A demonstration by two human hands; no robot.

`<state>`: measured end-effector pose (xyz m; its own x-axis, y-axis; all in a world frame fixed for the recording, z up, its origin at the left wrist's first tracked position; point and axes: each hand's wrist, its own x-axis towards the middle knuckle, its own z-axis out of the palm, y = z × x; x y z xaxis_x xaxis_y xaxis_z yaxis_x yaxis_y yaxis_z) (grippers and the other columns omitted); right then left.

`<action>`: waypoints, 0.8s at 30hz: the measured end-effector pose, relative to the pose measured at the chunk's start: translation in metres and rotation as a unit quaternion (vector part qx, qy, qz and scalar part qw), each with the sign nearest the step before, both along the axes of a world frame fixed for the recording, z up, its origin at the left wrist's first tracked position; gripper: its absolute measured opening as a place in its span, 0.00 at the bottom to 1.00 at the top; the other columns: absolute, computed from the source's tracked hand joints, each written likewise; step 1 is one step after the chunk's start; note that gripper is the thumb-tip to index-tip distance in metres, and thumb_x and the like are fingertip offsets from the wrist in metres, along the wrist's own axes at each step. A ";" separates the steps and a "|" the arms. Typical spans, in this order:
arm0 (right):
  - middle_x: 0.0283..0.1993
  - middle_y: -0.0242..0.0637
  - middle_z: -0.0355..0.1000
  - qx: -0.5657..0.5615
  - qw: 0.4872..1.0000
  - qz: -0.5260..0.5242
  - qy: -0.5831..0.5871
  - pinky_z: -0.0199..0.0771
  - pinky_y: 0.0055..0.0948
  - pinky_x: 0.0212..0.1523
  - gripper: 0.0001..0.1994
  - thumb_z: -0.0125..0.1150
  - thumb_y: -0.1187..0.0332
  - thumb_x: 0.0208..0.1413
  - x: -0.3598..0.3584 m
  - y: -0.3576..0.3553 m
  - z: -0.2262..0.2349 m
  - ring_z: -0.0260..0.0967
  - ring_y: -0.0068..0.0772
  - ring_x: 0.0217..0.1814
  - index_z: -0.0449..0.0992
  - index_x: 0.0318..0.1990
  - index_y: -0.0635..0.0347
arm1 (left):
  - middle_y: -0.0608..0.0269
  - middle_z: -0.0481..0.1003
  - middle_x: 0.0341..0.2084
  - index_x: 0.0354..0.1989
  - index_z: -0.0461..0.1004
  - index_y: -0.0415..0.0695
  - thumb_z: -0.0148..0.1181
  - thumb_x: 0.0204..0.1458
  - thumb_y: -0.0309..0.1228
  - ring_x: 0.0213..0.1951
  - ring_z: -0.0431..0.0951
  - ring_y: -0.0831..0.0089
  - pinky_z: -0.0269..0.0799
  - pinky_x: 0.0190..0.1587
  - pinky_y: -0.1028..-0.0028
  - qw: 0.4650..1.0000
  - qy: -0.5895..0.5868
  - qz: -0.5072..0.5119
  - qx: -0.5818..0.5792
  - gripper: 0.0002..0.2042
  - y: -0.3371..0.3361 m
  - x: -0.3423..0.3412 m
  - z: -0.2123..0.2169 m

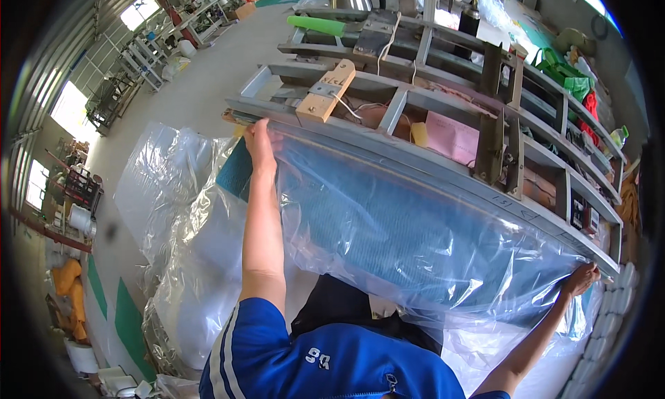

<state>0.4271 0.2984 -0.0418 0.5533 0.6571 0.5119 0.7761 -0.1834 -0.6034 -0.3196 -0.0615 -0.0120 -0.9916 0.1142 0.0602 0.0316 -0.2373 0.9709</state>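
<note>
A crinkly clear bag sheathed a ribbed teal roll at centre. Left hand, eleven o'clock, and right hand, four o'clock, pinched its film against the grey metal frame.

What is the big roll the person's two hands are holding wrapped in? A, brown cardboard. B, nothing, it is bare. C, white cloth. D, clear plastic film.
D: the left hand and right hand grip the two ends of a long teal roll that lies inside a glossy, crinkled clear plastic film, against a grey metal frame.
</note>
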 end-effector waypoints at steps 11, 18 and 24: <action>0.43 0.54 0.70 0.036 0.968 0.036 -0.245 0.67 0.44 0.42 0.21 0.44 0.52 0.58 0.055 0.027 -0.049 0.68 0.54 0.46 0.67 0.48 0.58 | 0.63 0.69 0.24 0.40 0.68 0.44 0.63 0.40 0.44 0.21 0.71 0.70 0.68 0.21 0.73 0.989 -0.120 -0.079 -0.035 0.22 -0.007 -0.016 0.002; 0.30 0.50 0.71 0.031 0.991 0.130 -0.017 0.66 0.47 0.34 0.18 0.45 0.50 0.59 -0.024 -0.038 0.007 0.69 0.57 0.34 0.65 0.34 0.57 | 0.78 0.67 0.20 0.36 0.73 0.46 0.61 0.50 0.35 0.18 0.59 0.90 0.51 0.20 0.86 0.977 0.099 -0.141 -0.125 0.09 -0.097 0.033 0.130; 0.20 0.46 0.66 0.038 0.960 0.248 -0.128 0.62 0.43 0.24 0.14 0.50 0.58 0.59 -0.022 -0.103 0.009 0.64 0.55 0.24 0.66 0.27 0.58 | 0.79 0.69 0.22 0.36 0.74 0.48 0.59 0.52 0.40 0.19 0.59 0.91 0.51 0.21 0.86 0.965 0.053 -0.195 -0.169 0.10 -0.172 -0.035 0.087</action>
